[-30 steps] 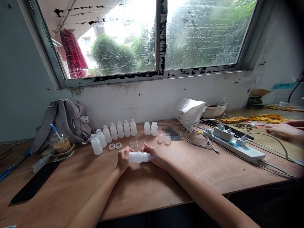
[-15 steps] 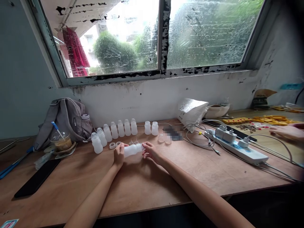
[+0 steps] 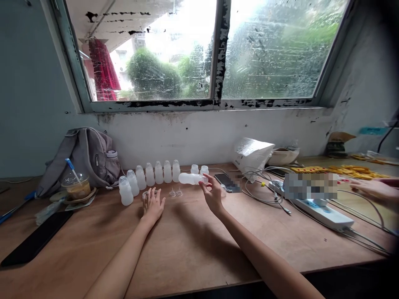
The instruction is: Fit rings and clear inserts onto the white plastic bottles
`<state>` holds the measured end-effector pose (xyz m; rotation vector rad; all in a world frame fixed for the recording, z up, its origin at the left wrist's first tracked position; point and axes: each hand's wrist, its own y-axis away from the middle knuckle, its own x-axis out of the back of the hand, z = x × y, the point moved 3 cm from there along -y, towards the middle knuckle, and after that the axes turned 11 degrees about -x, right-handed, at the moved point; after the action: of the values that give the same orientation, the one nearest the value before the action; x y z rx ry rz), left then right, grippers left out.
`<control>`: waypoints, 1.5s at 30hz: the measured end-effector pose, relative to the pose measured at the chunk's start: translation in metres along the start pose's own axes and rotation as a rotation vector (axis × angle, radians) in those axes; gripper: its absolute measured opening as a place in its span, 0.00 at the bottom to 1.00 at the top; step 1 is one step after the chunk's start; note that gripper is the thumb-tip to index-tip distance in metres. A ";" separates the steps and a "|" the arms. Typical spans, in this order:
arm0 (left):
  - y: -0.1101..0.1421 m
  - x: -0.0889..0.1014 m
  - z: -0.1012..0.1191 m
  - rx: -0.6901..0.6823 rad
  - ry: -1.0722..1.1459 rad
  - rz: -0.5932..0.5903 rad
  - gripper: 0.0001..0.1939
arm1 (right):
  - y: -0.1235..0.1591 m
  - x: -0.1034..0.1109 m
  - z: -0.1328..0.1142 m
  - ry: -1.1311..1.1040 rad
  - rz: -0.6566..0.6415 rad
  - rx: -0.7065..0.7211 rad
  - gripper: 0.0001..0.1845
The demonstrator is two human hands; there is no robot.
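A translucent white baby bottle (image 3: 190, 179) is held sideways above the table, its right end between the thumb and fingers of my right hand (image 3: 213, 194). My left hand (image 3: 153, 203) rests low with its fingers apart, covering most of the white collar rings (image 3: 145, 193). Two clear nipples (image 3: 176, 192) stand on the wood between my hands. A row of capped bottles (image 3: 149, 174) stretches along the back left. Two uncapped bottles (image 3: 204, 169) stand behind the held one, partly hidden. Clear caps (image 3: 223, 192) lie partly hidden behind my right hand.
On the left are a grey backpack (image 3: 84, 155), an iced drink cup (image 3: 75, 187) and a black phone-like slab (image 3: 37, 238). At right, cables surround a power strip (image 3: 327, 214) and a white bag (image 3: 254, 155). Another person's hand (image 3: 377, 189) is at the far right.
My left hand has let go of the bottle and moved left, down onto the rings. My right hand has carried the bottle up and to the right.
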<state>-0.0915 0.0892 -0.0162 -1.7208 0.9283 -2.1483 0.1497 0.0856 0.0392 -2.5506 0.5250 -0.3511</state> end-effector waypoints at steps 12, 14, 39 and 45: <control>0.001 -0.006 -0.004 0.036 -0.051 -0.146 0.15 | -0.110 -0.076 -0.002 0.757 -0.150 0.147 0.16; 0.000 -0.004 -0.003 0.029 -0.026 -0.134 0.12 | -0.119 -0.088 0.002 0.851 -0.205 0.102 0.15; 0.002 0.003 0.007 -0.041 0.087 -0.222 0.11 | -0.124 -0.101 0.027 1.003 -0.250 0.136 0.18; 0.001 0.001 0.003 -0.020 0.072 -0.209 0.24 | -0.124 -0.101 0.025 1.015 -0.219 0.091 0.19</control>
<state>-0.0892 0.0864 -0.0155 -1.8348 0.8222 -2.3527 0.1051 0.2380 0.0685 -2.1806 0.5367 -1.7266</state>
